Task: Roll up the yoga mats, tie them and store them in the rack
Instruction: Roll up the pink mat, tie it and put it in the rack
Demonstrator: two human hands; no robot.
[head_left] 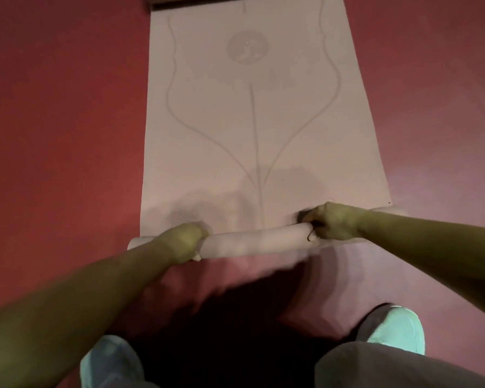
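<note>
- Both hands hold the roll [255, 240] tight. The left hand [184, 242] curls round it near its left end. The right hand [332, 222] curls round it near its right end.
- That roll is the near end of a pale pink yoga mat [249, 121]. It lies on the red floor [53, 135], just ahead of the person's 2 shoes [395, 329].
- Its long way runs side to side, across the person.
- Flat mat stretches straight away from the hands, so the roll likely has to go forward.
- It sits a bit crooked: the right end is farther off and the left hand is nearer the body. The left side may need to catch up.
</note>
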